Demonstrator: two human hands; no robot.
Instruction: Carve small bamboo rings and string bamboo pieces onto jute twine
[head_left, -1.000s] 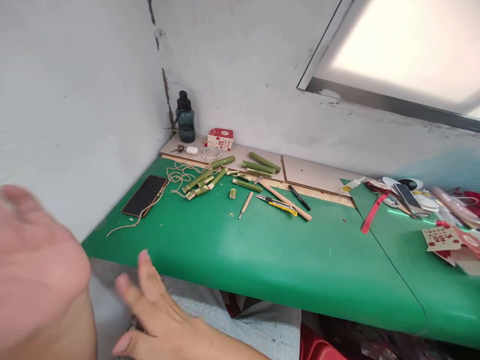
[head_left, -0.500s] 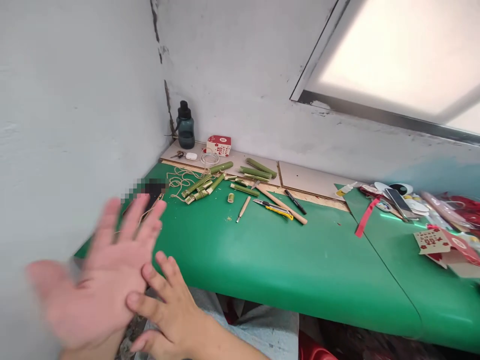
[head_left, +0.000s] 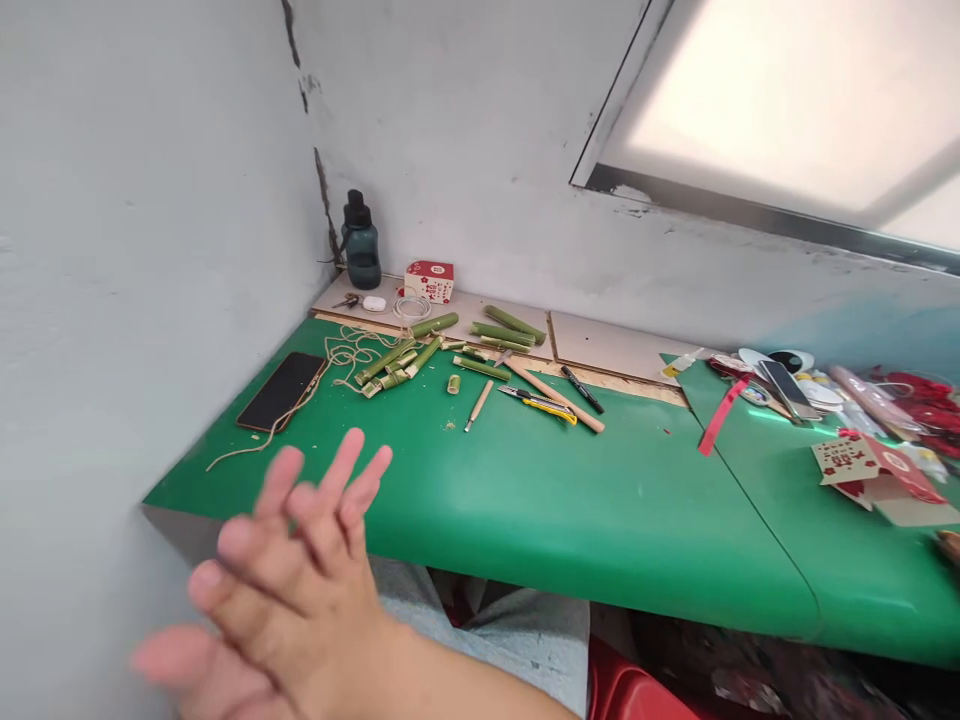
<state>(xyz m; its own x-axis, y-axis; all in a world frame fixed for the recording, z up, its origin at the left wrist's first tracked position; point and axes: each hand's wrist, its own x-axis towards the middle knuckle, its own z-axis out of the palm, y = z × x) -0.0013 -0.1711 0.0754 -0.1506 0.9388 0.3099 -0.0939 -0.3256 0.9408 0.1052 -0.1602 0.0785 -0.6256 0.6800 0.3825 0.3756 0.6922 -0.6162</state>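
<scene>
Hands pressed together, right hand [head_left: 300, 590] over left hand [head_left: 225, 640], grips open and empty, before the table [head_left: 525, 500] edge.

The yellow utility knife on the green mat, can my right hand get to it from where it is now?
Probably yes. The right hand lies over the left hand near the table's front edge, holding nothing. Bare green mat lies between it and the yellow utility knife, with nothing standing in the way.

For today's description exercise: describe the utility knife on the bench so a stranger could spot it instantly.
On the green bench top, look toward the back, right of the scattered green bamboo pieces. The utility knife lies beside a long wooden stick; its yellow body sets it apart.
</scene>
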